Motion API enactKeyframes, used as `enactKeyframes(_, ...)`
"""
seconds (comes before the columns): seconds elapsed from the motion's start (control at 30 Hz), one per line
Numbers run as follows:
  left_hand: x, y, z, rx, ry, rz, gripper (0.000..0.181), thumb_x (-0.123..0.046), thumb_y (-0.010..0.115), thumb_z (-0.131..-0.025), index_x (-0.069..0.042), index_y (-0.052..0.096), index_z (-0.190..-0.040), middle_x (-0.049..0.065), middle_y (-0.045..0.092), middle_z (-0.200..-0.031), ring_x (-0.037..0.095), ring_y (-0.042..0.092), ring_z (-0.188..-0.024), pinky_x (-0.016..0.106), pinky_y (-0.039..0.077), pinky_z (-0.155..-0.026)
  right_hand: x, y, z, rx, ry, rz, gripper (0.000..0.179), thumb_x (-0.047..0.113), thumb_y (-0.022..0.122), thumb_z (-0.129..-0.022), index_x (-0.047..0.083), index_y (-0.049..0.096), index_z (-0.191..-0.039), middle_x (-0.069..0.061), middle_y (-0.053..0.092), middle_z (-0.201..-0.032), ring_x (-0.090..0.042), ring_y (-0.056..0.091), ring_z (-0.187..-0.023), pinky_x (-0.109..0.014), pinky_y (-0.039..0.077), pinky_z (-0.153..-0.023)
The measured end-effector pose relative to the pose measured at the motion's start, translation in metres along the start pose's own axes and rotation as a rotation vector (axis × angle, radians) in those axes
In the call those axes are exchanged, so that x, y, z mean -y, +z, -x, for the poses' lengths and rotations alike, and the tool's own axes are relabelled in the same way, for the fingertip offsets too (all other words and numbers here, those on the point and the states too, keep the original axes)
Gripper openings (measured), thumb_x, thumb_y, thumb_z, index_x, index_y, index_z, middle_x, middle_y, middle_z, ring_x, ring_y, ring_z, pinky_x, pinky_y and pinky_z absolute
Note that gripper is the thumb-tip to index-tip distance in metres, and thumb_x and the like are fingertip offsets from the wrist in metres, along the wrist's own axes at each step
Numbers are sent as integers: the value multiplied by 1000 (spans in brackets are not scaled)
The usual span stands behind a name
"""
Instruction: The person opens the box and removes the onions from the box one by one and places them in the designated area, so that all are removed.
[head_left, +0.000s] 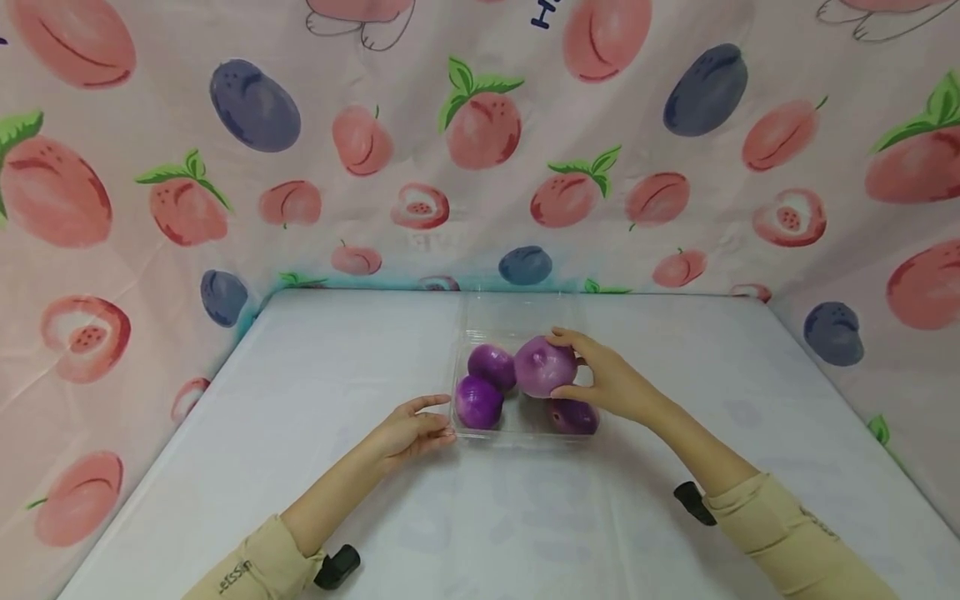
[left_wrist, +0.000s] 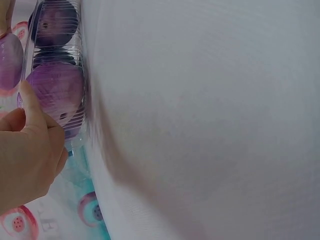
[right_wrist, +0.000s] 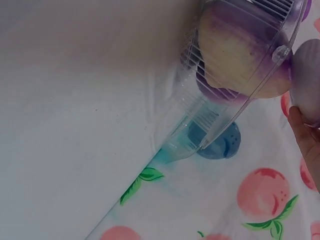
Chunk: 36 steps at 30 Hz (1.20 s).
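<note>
A clear plastic box (head_left: 525,435) stands on the white table with its lid raised at the back. Two purple onions (head_left: 480,403) lie in its left part, and another purple onion (head_left: 574,418) lies at the front right. My right hand (head_left: 607,375) grips a lighter purple onion (head_left: 542,367) between thumb and fingers above the box's right side. At the box's front left corner, my left hand (head_left: 412,429) touches the wall. Its index finger reaches along the rim in the left wrist view. Only fingertips of the right hand (right_wrist: 307,145) show in the right wrist view.
White cloth covers the table (head_left: 337,350) around the box. Behind and at the sides hangs a curtain (head_left: 420,100) printed with peaches and blue fruit. Black wrist straps (head_left: 337,567) show by the beige sleeves (head_left: 255,562).
</note>
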<state>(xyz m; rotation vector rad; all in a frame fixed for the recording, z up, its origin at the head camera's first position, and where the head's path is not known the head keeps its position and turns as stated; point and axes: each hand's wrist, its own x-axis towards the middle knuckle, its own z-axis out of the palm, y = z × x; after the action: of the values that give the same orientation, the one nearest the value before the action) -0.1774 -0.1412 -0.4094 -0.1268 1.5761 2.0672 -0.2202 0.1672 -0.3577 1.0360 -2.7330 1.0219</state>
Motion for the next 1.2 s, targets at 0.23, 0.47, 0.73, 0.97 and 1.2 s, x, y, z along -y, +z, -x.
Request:
enactKeyframes(0.23,0,1,0,-6,-1,19,52,5,44,-94,7,24,-143,3,56,-78,8,62,-69,18,59,-75,-9,-6,2,-61,39,-33,66,14,78,-77,1,44,-132,-22,44,-141,-36,51,-123,-47,51,-96)
enactKeyframes(0.47,-1,0,0,-3,11,11,53,5,45,-94,7,23,-143,3,57,-81,7,62,-70,19,59,-76,-23,-11,5,-145,37,-82,63,10,79,-75,0,45,-127,-20,50,-135,-36,53,-119,-47,52,-94)
enactKeyframes(0.73,1,-1,1,5,0,14,53,5,45,-95,7,22,-143,2,57,-80,7,62,-71,19,59,-77,-36,-16,14,-141,62,-69,77,12,79,-76,3,37,-139,-17,44,-135,-33,51,-118,-47,52,-94)
enactKeyframes(0.97,0,-2,0,13,-10,35,54,5,44,-94,6,22,-143,1,58,-79,7,62,-71,19,59,-77,-45,-23,21,-175,68,-32,78,8,78,-76,2,37,-142,-20,40,-124,-33,49,-114,-51,53,-90)
enactKeyframes(1.2,1,-3,0,36,-18,53,54,5,43,-95,6,21,-144,1,58,-79,7,62,-71,18,59,-76,-55,-29,24,-211,121,-27,74,9,77,-77,1,39,-140,-21,40,-125,-34,47,-114,-54,51,-91)
